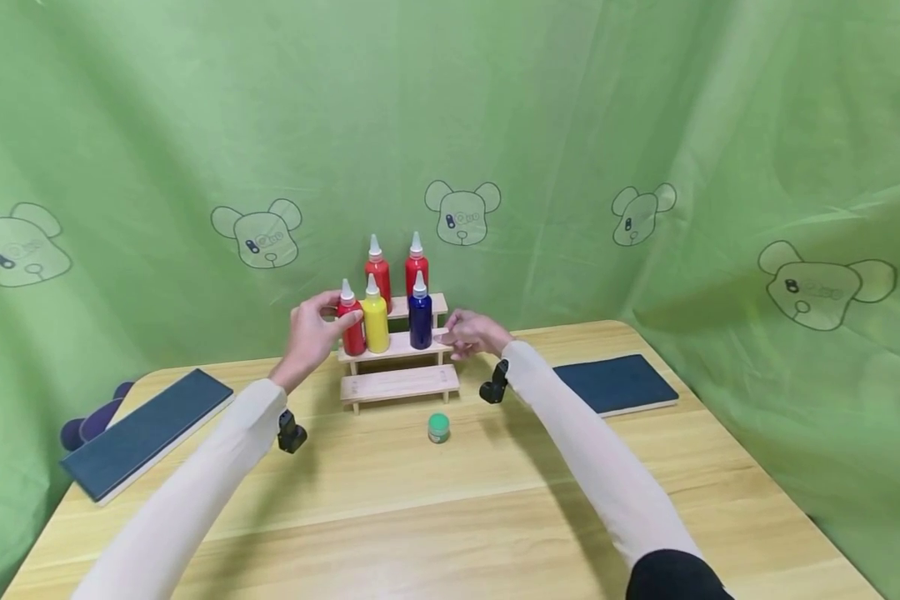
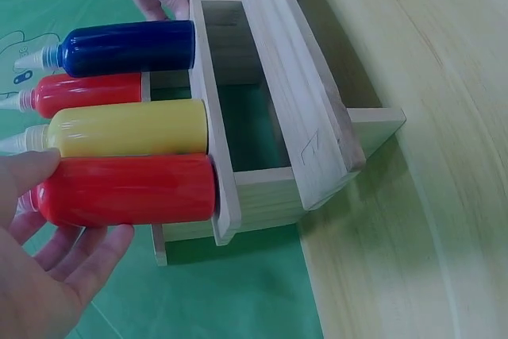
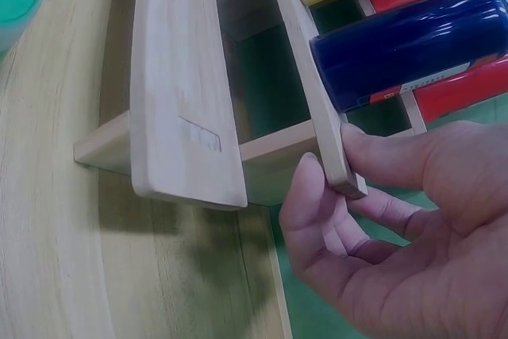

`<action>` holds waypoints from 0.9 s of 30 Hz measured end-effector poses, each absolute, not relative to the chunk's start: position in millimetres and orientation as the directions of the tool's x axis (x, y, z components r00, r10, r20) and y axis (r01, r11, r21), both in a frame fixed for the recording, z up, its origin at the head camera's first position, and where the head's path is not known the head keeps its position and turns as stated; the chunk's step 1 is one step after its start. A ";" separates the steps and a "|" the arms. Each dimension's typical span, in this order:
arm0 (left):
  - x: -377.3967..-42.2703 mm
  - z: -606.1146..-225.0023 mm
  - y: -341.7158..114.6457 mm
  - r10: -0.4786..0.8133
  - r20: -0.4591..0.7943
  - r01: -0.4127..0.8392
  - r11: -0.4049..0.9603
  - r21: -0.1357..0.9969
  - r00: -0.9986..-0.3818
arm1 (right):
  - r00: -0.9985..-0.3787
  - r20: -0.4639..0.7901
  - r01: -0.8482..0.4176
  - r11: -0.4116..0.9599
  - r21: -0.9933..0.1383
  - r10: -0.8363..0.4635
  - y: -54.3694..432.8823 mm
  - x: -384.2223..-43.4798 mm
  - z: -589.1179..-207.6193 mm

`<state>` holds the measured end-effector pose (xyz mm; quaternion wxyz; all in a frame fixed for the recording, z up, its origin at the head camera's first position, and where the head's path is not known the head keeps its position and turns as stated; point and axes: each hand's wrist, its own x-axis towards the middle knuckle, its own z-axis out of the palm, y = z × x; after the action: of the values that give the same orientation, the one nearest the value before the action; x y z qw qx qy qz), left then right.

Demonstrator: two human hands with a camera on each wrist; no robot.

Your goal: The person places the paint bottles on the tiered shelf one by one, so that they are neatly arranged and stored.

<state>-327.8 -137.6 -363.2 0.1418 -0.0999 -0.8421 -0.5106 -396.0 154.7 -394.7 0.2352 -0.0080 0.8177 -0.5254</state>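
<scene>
A three-tier wooden stand [image 1: 400, 383] holds several squeeze bottles with white pointed nozzles. My left hand [image 1: 313, 333] grips the front red bottle [image 2: 131, 190], thumb on one side and fingers around the other, at the left end of the middle tier. Right beside it stands a yellow bottle [image 1: 376, 323]. Farther right on that tier is a dark blue bottle [image 1: 421, 322]. Two more red bottles, one at the left [image 1: 378, 272] and one at the right [image 1: 417, 272], stand on the top tier. My right hand [image 3: 389, 228] pinches the middle tier's right end between thumb and fingers.
A small jar with a green lid [image 1: 438, 428] sits before the stand. Dark blue flat slabs with pale edges lie on the table, one slab [image 1: 150, 433] at left, another slab [image 1: 617, 383] at right. Green curtain [image 1: 540, 100] hangs behind; something purple [image 1: 99, 422] shows past the left edge.
</scene>
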 end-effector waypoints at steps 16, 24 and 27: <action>-331.0 -365.5 -126.5 -0.055 0.321 0.264 0.445 0.856 -0.946 | -0.890 -0.373 0.232 0.442 -0.866 -0.262 156.5 -397.5 -396.2; -333.7 -368.7 -115.5 -0.052 0.377 0.299 0.515 0.804 -0.925 | -0.889 -0.374 0.237 0.432 -0.870 -0.264 156.4 -397.7 -396.7; -335.6 -370.2 -117.2 -0.063 0.414 0.316 0.546 0.776 -0.908 | -0.889 -0.372 0.234 0.433 -0.870 -0.268 156.1 -397.6 -396.0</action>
<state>-335.6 -117.2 -370.2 0.2010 -0.0737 -0.8558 -0.4709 -397.6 156.1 -396.0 0.2358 -0.0104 0.8130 -0.5323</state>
